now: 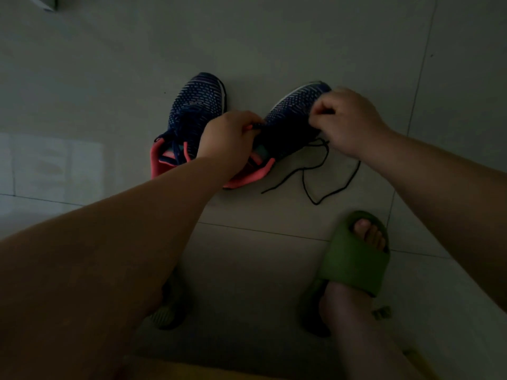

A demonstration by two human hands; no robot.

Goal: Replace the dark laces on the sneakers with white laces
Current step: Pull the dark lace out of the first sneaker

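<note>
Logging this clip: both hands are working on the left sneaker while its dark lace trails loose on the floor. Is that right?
Not quite. The head view shows both hands, left hand and right hand, on the right sneaker, whose dark lace trails loose on the floor. The left sneaker sits untouched.

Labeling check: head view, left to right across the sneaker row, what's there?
left sneaker → left hand → right sneaker → right hand; loose dark lace trails on the floor below them.

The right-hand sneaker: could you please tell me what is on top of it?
Both hands: the left hand pinches the dark lace at its middle, the right hand is curled over the right-hand sneaker near the toe. The eyelets are covered.
</note>
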